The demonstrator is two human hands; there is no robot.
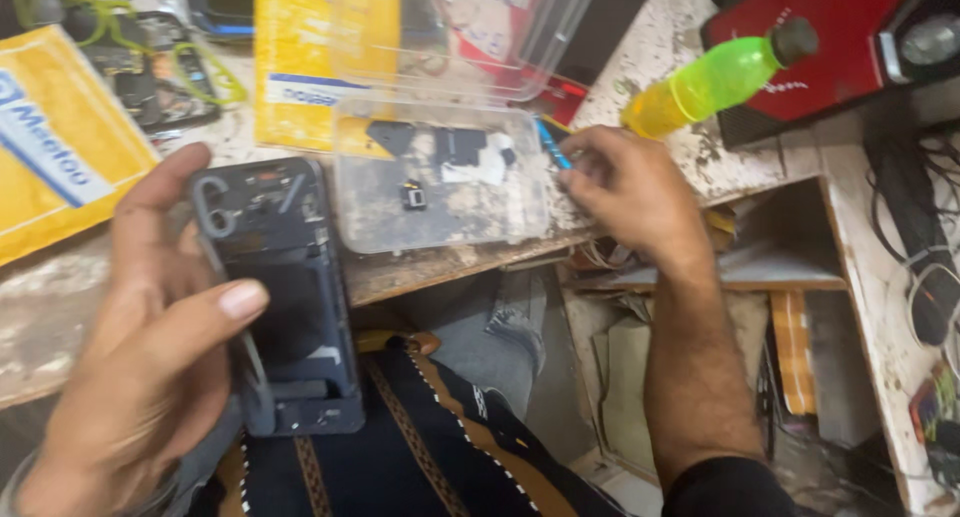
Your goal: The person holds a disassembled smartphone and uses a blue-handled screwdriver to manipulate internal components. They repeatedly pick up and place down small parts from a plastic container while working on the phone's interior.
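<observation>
Around the hands a clear plastic parts box [440, 192] is sitting on the worn, paint-flecked tabletop [60, 307], holding small dark phone parts and a scrap of white, with its hinged clear lid [470, 27] standing open behind it. Yellow padded envelopes [55, 137] are lying to the left and behind the box, another opened phone with a looped green cable [150, 72] is lying at the far left, and a green and yellow plastic bottle [715, 77] is lying on its side against a red case [830, 27] at the right. Below the tabletop's edge an open shelf [770, 267] is showing papers and loose wires, with more cables hanging at the far right. The person's lap, in dark cloth with a brown and white patterned trim [420, 447], is filling the bottom of the view. The left hand [150, 337] is reaching in from the lower left, fingers curled round the back and thumb pressing across the front of a dark smartphone frame [280, 297] with its rear cover off, holding it upright over the tabletop's edge just beside the box. The right hand [625, 182] is reaching across from the right with its forearm over the shelf, fingertips pinched shut on a thin blue tool [550, 145], whose tip is pointing at the box's right rim.
</observation>
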